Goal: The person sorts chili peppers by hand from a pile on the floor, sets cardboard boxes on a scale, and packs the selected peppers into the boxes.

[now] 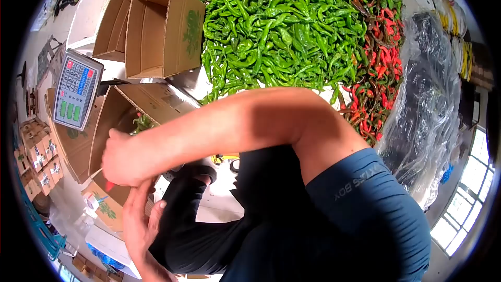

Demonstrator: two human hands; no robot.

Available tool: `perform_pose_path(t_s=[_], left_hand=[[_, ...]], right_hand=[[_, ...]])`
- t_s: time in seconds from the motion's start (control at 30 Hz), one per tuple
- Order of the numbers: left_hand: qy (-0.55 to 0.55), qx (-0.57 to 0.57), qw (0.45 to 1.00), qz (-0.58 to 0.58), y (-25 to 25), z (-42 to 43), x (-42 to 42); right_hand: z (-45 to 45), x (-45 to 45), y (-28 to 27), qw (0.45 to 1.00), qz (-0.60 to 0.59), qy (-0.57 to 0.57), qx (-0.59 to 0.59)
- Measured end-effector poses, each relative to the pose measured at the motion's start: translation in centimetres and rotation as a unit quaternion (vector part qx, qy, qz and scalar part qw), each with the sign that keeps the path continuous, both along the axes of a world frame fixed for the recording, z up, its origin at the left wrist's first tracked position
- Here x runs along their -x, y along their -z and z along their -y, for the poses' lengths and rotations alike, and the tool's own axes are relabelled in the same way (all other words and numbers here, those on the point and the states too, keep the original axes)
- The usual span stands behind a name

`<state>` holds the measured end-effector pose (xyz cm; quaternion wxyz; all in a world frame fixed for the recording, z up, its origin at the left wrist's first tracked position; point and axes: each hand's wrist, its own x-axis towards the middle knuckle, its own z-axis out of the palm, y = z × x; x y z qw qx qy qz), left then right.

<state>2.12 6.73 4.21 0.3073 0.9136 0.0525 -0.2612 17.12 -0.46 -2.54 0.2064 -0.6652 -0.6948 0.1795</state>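
Note:
My right forearm reaches across to the left, over an open cardboard box [107, 117] with some green peppers [142, 122] inside. Beside the box's near edge, my right hand [122, 159] is curled closed. Its fingertips are mostly hidden, and a small red bit [109, 185] shows just beneath it. Just below, my left hand [140, 216] has its thumb apart from its fingers, which reach up to my right wrist; their tips are hidden. A large heap of green peppers [282, 31] lies on the white surface beyond my arm, with red peppers [383, 62] along its right side.
A grey scale display [77, 90] stands left of the box. Empty cardboard boxes [151, 36] stand behind it, and another box [107, 209] lies below. Clear plastic sheeting [422, 109] covers something dark at right. My legs [193, 235] are under my arm. Stacked boxes [42, 156] are at far left.

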Motion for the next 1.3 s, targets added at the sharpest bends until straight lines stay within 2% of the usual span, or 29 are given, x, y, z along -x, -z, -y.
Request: perform_pose_path(t_s=[0.03, 0.1, 0.17, 0.2, 0.23, 0.27, 0.3, 0.33, 0.37, 0.4, 0.43, 0.5, 0.63, 0.7, 0.73, 0.77, 0.8, 0.83, 0.9, 1.0, 1.13, 1.3], left_hand=[[0.009, 0.006, 1.000, -0.002, 0.0, -0.4, -0.1], [0.025, -0.001, 1.000, -0.009, -0.1, -0.9, -0.2], [0.045, -0.027, 0.998, -0.023, -0.5, -1.0, -0.1], [0.061, -0.033, 0.998, -0.009, -0.4, -1.1, 0.1], [0.066, -0.012, 0.998, 0.001, 0.0, -1.1, 0.0], [0.071, 0.006, 0.997, 0.010, 0.2, -1.2, -0.1], [0.073, 0.022, 0.997, 0.019, 0.4, -1.3, 0.0], [0.071, 0.020, 0.997, 0.020, 0.7, -1.3, -0.1], [0.069, 0.019, 0.997, 0.021, 1.0, -1.4, -0.2], [0.069, 0.017, 0.997, 0.022, 1.4, -1.6, -0.3], [0.070, 0.016, 0.997, 0.023, 1.8, -1.7, -0.6], [0.034, 0.031, 0.999, 0.012, 2.4, -1.9, -0.9], [-0.011, 0.058, 0.998, -0.007, 2.8, -2.0, -1.6], [-0.020, 0.074, 0.997, 0.002, 2.9, -2.3, -1.7], [-0.021, 0.079, 0.997, 0.008, 2.9, -2.4, -1.7], [-0.024, 0.085, 0.996, 0.013, 3.0, -2.5, -1.6], [-0.040, 0.090, 0.995, 0.017, 3.0, -2.7, -1.4], [-0.054, 0.098, 0.994, 0.017, 2.9, -3.0, -0.9], [-0.069, 0.123, 0.990, 0.012, 3.5, -3.2, -0.8], [-0.099, 0.117, 0.988, -0.021, 3.3, -3.1, -0.5], [-0.104, 0.095, 0.990, -0.010, 3.0, -2.9, -0.3], [-0.148, 0.098, 0.983, 0.045, 2.0, -2.8, 1.3]], right_hand=[[2.4, -0.3, 1.0, 0.998, -0.007, -0.006, -0.065], [3.8, -0.3, 1.1, 0.981, -0.006, 0.059, -0.186], [5.8, -3.0, 0.7, 0.978, -0.123, 0.088, -0.143], [7.3, -4.7, 2.6, 0.947, -0.069, 0.170, -0.263], [8.9, -6.1, 4.2, 0.893, -0.010, 0.246, -0.378], [11.9, -7.2, 3.0, 0.853, -0.189, 0.433, -0.223], [13.4, -9.6, 7.1, 0.794, -0.296, 0.483, -0.219], [14.9, -11.9, 11.2, 0.794, -0.194, 0.560, -0.131], [17.2, -14.4, 16.7, 0.797, -0.133, 0.589, -0.023], [18.8, -16.1, 20.3, 0.787, -0.088, 0.592, 0.149], [19.9, -16.9, 23.9, 0.751, -0.093, 0.606, 0.247], [20.6, -16.4, 27.8, 0.740, -0.057, 0.617, 0.262], [19.7, -17.5, 32.3, 0.673, -0.022, 0.691, 0.265], [20.8, -17.9, 29.3, 0.642, -0.126, 0.710, 0.262], [23.0, -18.2, 31.7, 0.653, -0.186, 0.720, 0.145], [24.4, -17.8, 29.9, 0.621, -0.351, 0.698, 0.065], [26.1, -17.3, 27.0, 0.559, -0.508, 0.655, 0.040], [26.9, -15.9, 24.1, 0.559, -0.557, 0.611, -0.064], [31.2, -14.0, 23.1, 0.479, -0.696, 0.490, -0.218], [32.8, -13.1, 23.3, 0.478, -0.742, 0.385, -0.269], [32.4, -12.6, 22.9, 0.454, -0.766, 0.351, -0.291], [32.5, -12.4, 22.8, 0.501, -0.707, 0.436, -0.242]])
